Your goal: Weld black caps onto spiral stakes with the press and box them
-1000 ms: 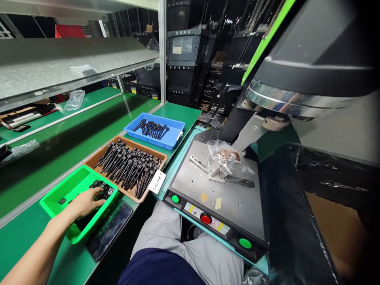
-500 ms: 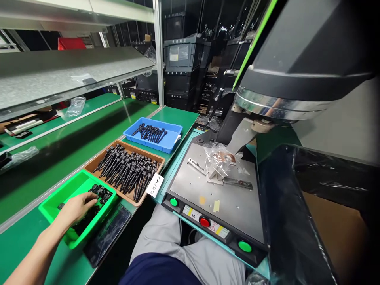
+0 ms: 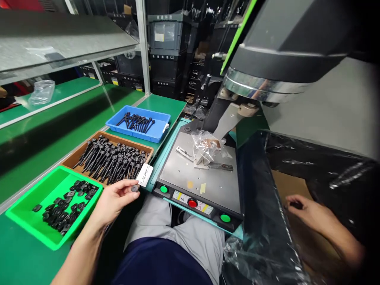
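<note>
My left hand (image 3: 117, 200) pinches a small round black cap (image 3: 135, 189) between thumb and fingertips, in front of the brown tray (image 3: 69, 161) of black ribbed rods (image 3: 111, 158). Behind that wrist, a green bin (image 3: 22, 213) contains loose black caps (image 3: 61, 213) of similar look. Over on the right, my right hand (image 3: 307, 211) is inside a box lined with black plastic (image 3: 261, 221). Its thumb and forefinger curl together; whether anything sits between them is too small to make out.
A press machine (image 3: 273, 51) with a metal base plate (image 3: 172, 180) stands ahead, a plastic-wrapped fixture (image 3: 204, 148) under its head. Green buttons flank a red button (image 3: 192, 203) along the front. A blue tray (image 3: 162, 116) with more rods lies beyond the brown one, near a shelf post (image 3: 144, 47).
My left hand has left the green bin and moved right with a cap in its fingers. My right hand has come into view at the box. The camera view has shifted.
</note>
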The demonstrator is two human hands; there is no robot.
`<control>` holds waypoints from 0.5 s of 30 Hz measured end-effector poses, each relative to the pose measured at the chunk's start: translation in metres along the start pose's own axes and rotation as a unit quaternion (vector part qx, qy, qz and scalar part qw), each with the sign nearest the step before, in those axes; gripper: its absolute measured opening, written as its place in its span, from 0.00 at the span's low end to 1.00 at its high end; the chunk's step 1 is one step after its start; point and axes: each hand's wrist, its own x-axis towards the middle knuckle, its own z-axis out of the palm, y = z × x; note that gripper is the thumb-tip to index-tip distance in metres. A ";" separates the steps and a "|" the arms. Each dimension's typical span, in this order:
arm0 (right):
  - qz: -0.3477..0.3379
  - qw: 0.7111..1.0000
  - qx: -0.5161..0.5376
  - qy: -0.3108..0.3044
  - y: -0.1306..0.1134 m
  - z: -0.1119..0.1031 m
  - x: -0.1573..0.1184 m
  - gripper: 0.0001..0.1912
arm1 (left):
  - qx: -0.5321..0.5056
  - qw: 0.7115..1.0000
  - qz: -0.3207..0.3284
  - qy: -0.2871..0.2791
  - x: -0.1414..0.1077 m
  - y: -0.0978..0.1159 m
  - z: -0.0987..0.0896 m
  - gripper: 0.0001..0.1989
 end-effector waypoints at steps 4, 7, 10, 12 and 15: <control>0.106 0.992 0.045 0.054 -0.009 -0.026 0.008 0.22 | -0.036 0.992 0.030 -0.117 0.018 -0.005 0.060 0.22; 0.087 0.967 0.160 0.177 -0.049 -0.038 -0.010 0.29 | -0.046 0.983 0.075 -0.162 0.028 -0.001 0.092 0.18; 0.044 0.946 0.247 0.204 -0.086 -0.031 -0.038 0.28 | -0.086 0.975 0.088 -0.184 0.035 0.006 0.115 0.17; 0.056 0.944 0.290 0.147 -0.099 -0.010 -0.059 0.27 | -0.100 0.971 0.093 -0.197 0.038 0.012 0.127 0.17; 0.096 0.933 0.342 -0.064 -0.107 0.044 -0.088 0.28 | -0.102 0.965 0.116 -0.213 0.038 0.019 0.138 0.16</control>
